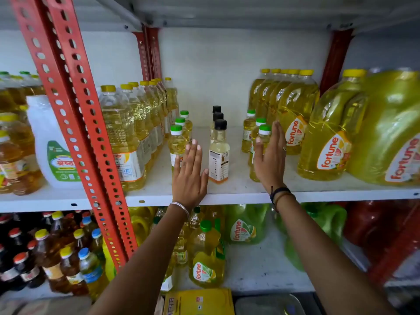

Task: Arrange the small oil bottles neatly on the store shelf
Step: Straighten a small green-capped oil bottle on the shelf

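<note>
Three rows of small oil bottles stand on the white middle shelf [238, 192]. The left row [176, 142] has green-and-white caps, the middle row [219, 153] has black caps, and the right row [261, 135] has green-and-white caps. My left hand [189, 176] is flat and open, its palm against the front bottle of the left row. Flat and open too, my right hand [271, 158] lies against the right row's front bottles. Neither hand grips a bottle. The middle row stands untouched between my hands.
Tall yellow-capped oil bottles [127, 133] line the shelf's left side beside the red perforated upright [75, 103]. Large Fortune jugs [329, 144] fill the right. Below is a shelf of more bottles [205, 253], and dark bottles [52, 253] at lower left.
</note>
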